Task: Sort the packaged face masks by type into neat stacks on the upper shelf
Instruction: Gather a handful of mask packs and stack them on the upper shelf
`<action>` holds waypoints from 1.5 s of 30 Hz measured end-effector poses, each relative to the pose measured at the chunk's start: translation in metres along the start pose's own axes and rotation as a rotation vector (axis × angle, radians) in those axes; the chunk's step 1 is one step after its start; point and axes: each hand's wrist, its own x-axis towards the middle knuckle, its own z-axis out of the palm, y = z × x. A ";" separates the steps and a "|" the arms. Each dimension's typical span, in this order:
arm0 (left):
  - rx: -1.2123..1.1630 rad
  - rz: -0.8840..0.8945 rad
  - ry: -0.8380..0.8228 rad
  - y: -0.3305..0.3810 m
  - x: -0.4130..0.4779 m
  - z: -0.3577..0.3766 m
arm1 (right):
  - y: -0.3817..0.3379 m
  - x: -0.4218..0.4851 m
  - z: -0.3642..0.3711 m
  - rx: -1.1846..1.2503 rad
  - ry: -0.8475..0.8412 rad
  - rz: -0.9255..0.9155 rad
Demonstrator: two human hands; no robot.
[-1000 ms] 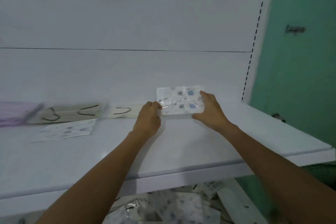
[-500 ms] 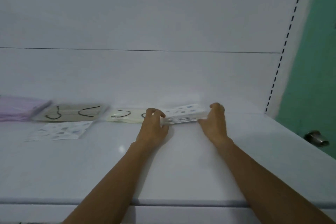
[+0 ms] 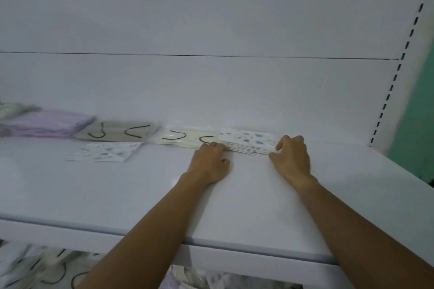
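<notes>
A stack of blue-patterned white mask packs point(image 3: 246, 142) lies flat at the back of the upper shelf point(image 3: 246, 206). My left hand point(image 3: 209, 163) holds its left end with curled fingers. My right hand point(image 3: 291, 156) holds its right end, fingers curled at the corner. To the left along the back wall lie a cream mask stack with black ear loops point(image 3: 183, 139), a beige stack with black loops point(image 3: 117, 132), and a purple stack point(image 3: 47, 122). One loose blue-patterned pack point(image 3: 105, 151) lies in front of the beige stack.
More mixed mask packs point(image 3: 47, 270) lie jumbled on the lower shelf under the front edge. A slotted white upright point(image 3: 394, 82) bounds the shelf on the right, with a green wall point(image 3: 418, 124) beyond it. A pale green pack point(image 3: 9, 110) shows at the far left.
The patterned stack was tilted up in my hands a second ago; now it lies flat on the shelf beside the cream stack, both hands still at its ends.
</notes>
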 end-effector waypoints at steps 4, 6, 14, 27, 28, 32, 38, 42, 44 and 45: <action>0.007 -0.005 -0.019 0.000 -0.002 -0.002 | -0.006 -0.001 0.001 -0.032 -0.007 -0.079; -0.052 -0.044 0.044 0.002 -0.005 -0.005 | -0.008 -0.002 0.001 -0.029 -0.082 -0.081; 0.060 -0.368 0.389 -0.075 -0.020 -0.067 | -0.010 -0.004 0.001 0.039 -0.078 -0.110; 0.292 -0.176 -0.038 -0.035 -0.057 -0.049 | -0.043 -0.028 -0.009 0.325 -0.185 -0.289; 0.282 -0.094 -0.054 -0.016 -0.059 -0.044 | -0.045 -0.032 -0.010 0.226 -0.278 -0.270; 0.294 0.204 -0.079 0.032 -0.063 -0.032 | -0.045 -0.036 -0.014 0.220 -0.407 -0.213; 0.274 0.110 0.001 0.009 -0.054 -0.030 | -0.026 -0.026 -0.017 0.370 -0.366 -0.058; 0.421 -0.269 -0.125 -0.009 -0.058 -0.032 | -0.030 -0.023 -0.023 0.611 -0.480 0.101; 0.394 -0.328 -0.127 -0.012 -0.061 -0.030 | -0.034 -0.021 -0.027 0.715 -0.474 0.129; 0.353 -0.308 -0.074 -0.013 -0.060 -0.030 | -0.035 -0.019 -0.028 0.747 -0.421 0.120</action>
